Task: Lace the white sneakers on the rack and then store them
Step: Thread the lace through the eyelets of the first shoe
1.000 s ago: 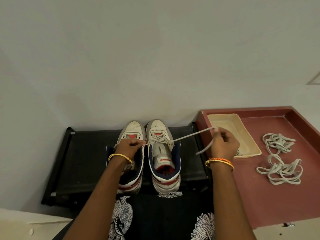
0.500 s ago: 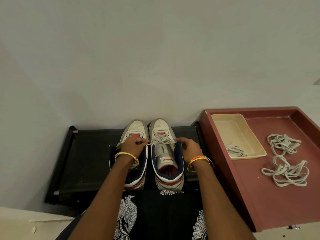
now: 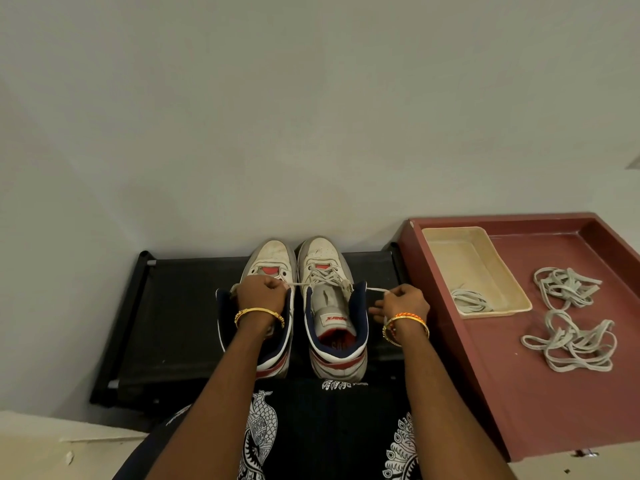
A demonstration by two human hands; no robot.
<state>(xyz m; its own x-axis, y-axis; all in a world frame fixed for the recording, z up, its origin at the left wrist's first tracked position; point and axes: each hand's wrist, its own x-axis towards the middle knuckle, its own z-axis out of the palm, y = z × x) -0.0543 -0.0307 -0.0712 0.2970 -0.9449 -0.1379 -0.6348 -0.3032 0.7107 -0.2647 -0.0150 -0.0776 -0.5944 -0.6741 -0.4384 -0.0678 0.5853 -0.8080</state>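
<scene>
Two white sneakers with navy collars stand side by side on a black rack (image 3: pixel 173 306), toes to the wall. The right sneaker (image 3: pixel 332 306) carries a white lace (image 3: pixel 323 277) through its lower eyelets. The left sneaker (image 3: pixel 270 254) shows no lace in its front eyelets. My left hand (image 3: pixel 261 294) sits over the left sneaker's opening and pinches one end of that lace, pulled taut to the left. My right hand (image 3: pixel 403 303) is just right of the right sneaker and pinches the other end; the loose tail hangs below my fingers.
A dark red tray (image 3: pixel 519 410) lies right of the rack. In it stands a cream dish (image 3: pixel 446 251) holding one coiled lace (image 3: pixel 471 301), and two loose lace bundles (image 3: pixel 568 313) lie beside it. A plain wall rises right behind the rack.
My right hand, stretched out over the tray edge a second ago, came in to the right sneaker's side and now draws slightly outward with the lace end. My left hand has stayed over the left sneaker.
</scene>
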